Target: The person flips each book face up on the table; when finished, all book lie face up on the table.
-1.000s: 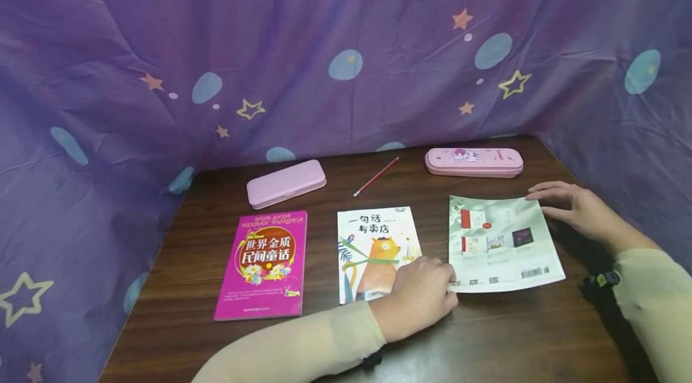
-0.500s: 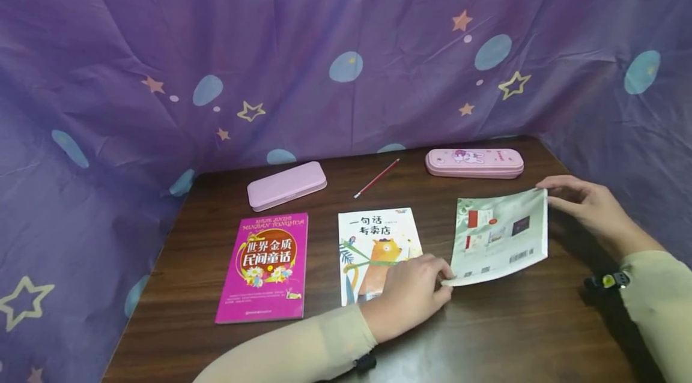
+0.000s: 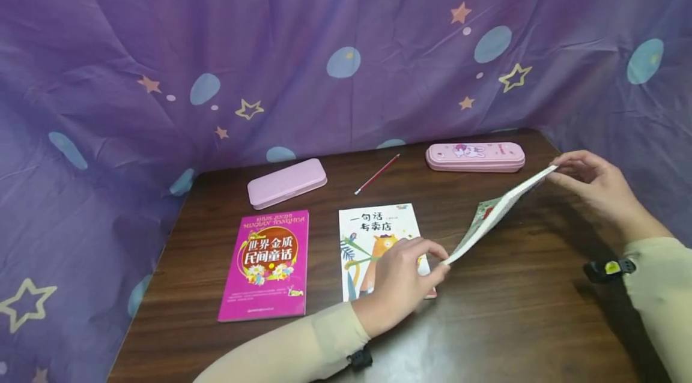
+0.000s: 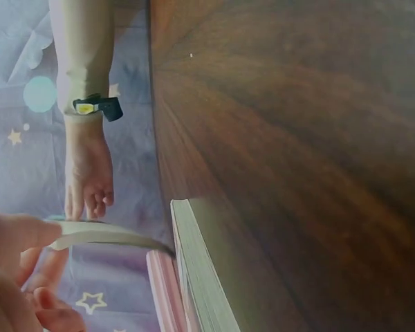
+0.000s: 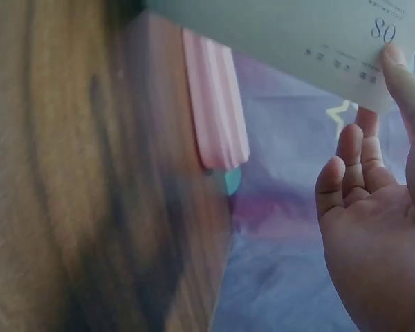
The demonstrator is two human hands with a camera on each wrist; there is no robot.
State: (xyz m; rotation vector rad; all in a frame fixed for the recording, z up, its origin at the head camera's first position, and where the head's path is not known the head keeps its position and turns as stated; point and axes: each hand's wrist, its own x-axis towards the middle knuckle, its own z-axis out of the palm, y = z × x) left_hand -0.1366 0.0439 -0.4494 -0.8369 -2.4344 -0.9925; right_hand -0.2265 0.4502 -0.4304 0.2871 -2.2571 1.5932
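Note:
A thin booklet (image 3: 496, 215) with a green back cover is lifted off the table, tilted so steeply that the head view catches it nearly edge-on. My left hand (image 3: 397, 281) pinches its near left edge between thumb and fingers. At its far right corner, my right hand (image 3: 608, 194) pinches it; the right wrist view shows the thumb on a pale printed page (image 5: 283, 38). Below my left hand lies a white picture book (image 3: 373, 245) with an orange animal on its cover, partly hidden by that hand.
A magenta book (image 3: 265, 269) lies at the left. Behind are a plain pink pencil case (image 3: 286, 182), a red pencil (image 3: 378, 173) and a pink pencil case with a rabbit picture (image 3: 476, 156). A purple star-patterned curtain (image 3: 303, 59) hangs behind the wooden table (image 3: 513, 323).
The booklet, lying almost flat with its back cover up a second ago, has risen and swung up onto its edge. My right hand has moved up and right; my left has shifted slightly left.

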